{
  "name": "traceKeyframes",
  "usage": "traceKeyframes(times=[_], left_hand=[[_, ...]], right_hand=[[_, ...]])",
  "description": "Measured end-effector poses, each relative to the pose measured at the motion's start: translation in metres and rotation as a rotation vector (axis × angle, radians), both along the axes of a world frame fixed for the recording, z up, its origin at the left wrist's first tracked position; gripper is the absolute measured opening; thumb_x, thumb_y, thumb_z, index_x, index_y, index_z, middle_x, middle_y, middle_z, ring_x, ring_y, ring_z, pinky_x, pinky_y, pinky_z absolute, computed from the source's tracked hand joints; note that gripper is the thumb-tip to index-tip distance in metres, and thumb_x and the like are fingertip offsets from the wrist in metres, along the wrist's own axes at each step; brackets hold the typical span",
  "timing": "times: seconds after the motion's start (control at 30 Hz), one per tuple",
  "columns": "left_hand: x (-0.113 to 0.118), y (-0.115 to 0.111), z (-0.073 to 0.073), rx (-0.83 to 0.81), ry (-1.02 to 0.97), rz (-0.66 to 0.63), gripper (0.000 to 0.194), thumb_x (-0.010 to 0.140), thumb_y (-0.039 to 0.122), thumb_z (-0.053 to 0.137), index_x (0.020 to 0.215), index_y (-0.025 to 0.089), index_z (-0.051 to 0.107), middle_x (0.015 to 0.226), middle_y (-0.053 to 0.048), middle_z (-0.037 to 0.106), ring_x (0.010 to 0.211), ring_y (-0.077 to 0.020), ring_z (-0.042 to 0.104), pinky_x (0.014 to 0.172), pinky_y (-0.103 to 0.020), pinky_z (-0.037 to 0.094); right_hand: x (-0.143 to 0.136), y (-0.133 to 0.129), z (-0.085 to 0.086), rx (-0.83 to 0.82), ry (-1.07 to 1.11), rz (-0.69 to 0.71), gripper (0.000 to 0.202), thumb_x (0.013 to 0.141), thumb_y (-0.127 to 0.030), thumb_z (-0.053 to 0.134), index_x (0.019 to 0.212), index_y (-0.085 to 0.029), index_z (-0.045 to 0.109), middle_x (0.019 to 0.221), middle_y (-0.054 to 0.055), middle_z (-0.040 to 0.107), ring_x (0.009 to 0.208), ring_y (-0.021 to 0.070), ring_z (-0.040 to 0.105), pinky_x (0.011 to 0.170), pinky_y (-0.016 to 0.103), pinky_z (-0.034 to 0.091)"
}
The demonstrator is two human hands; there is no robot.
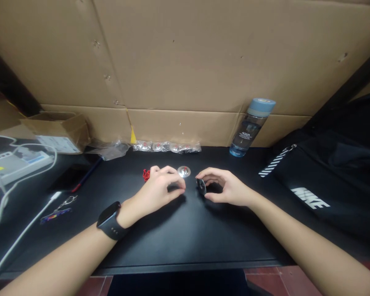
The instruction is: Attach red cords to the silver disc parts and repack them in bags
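Desk: black, cardboard behind.
Dark disc: gripped near upright in the right hand, between thumb and fingers; left hand lies to its left.
Left fingers: curled, tips close to the thumb; cannot tell if they pinch anything.
Silver disc: on the desk, just beyond the left fingers.
Writing: bottle "AQUA", bag "NIKE".

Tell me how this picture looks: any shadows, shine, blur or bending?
Head view: soft shadows on the desk beneath the left hand and right hand; head view: bright shine on the flat disc; head view: the keychain looks smeared, though "AQUA" on the bottle is readable; head view: apparent wide-angle stretch, the right forearm looming toward the corner.
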State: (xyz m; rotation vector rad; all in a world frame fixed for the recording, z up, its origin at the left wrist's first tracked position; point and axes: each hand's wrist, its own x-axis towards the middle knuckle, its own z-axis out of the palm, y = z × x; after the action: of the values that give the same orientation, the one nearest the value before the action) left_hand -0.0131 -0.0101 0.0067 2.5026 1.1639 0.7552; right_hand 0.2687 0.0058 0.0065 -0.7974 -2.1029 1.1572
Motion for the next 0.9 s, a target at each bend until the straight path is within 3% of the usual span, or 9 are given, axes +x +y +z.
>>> traceKeyframes(times=[0.13, 0.37, 0.47, 0.6, 0.73, 0.9], left_hand=[[0.001, -0.001, 0.001, -0.016, -0.054, 0.021, 0.011, 0.091, 0.035, 0.077, 0.097, 0.027, 0.072, 0.1, 0.002, 0.081, 0.109, -0.0235, 0.066, 0.092, -0.041, 0.028], [0.002, -0.004, 0.001, 0.025, -0.04, -0.021, 0.012, 0.096, 0.04, 0.073, 0.092, 0.03, 0.079, 0.105, 0.001, 0.08, 0.112, -0.024, 0.066, 0.09, -0.041, 0.029], [0.003, -0.006, 0.0, 0.064, -0.087, -0.05, 0.009, 0.097, 0.038, 0.072, 0.099, 0.036, 0.08, 0.101, 0.003, 0.08, 0.11, -0.023, 0.066, 0.089, -0.04, 0.03], [0.004, -0.009, 0.0, 0.132, -0.099, -0.053, 0.02, 0.103, 0.034, 0.063, 0.112, 0.042, 0.079, 0.105, 0.002, 0.077, 0.106, -0.0212, 0.064, 0.084, -0.039, 0.03], [0.005, -0.012, 0.001, 0.088, -0.119, -0.017, 0.022, 0.104, 0.035, 0.063, 0.122, 0.036, 0.073, 0.107, 0.002, 0.077, 0.106, -0.0205, 0.065, 0.083, -0.038, 0.031], [0.007, -0.014, 0.004, 0.086, -0.144, -0.005, 0.01, 0.099, 0.038, 0.07, 0.103, 0.031, 0.075, 0.101, 0.005, 0.08, 0.103, -0.0197, 0.068, 0.085, -0.039, 0.03]], right_hand=[[-0.006, -0.008, 0.004, -0.043, 0.075, -0.001, 0.047, 0.082, -0.023, 0.082, 0.126, -0.023, 0.066, 0.121, 0.008, 0.07, 0.105, 0.0212, 0.071, 0.1, 0.039, 0.058], [-0.011, -0.014, 0.007, -0.047, 0.109, -0.012, 0.047, 0.083, -0.024, 0.082, 0.127, -0.025, 0.067, 0.118, 0.007, 0.07, 0.102, 0.0213, 0.071, 0.096, 0.04, 0.06], [-0.012, -0.015, 0.005, -0.028, 0.1, -0.024, 0.048, 0.082, -0.024, 0.083, 0.128, -0.026, 0.067, 0.121, 0.007, 0.07, 0.109, 0.0233, 0.069, 0.099, 0.041, 0.058], [-0.013, -0.016, 0.003, -0.024, 0.095, -0.02, 0.05, 0.081, -0.021, 0.083, 0.128, -0.026, 0.067, 0.125, 0.008, 0.07, 0.113, 0.0241, 0.068, 0.099, 0.041, 0.058], [-0.014, -0.017, 0.004, -0.029, 0.098, -0.017, 0.049, 0.082, -0.021, 0.083, 0.128, -0.026, 0.067, 0.125, 0.007, 0.069, 0.113, 0.0239, 0.068, 0.098, 0.04, 0.057], [-0.016, -0.017, 0.003, -0.033, 0.141, -0.05, 0.049, 0.083, -0.024, 0.084, 0.128, -0.026, 0.066, 0.125, 0.008, 0.069, 0.111, 0.0239, 0.069, 0.095, 0.04, 0.058]])
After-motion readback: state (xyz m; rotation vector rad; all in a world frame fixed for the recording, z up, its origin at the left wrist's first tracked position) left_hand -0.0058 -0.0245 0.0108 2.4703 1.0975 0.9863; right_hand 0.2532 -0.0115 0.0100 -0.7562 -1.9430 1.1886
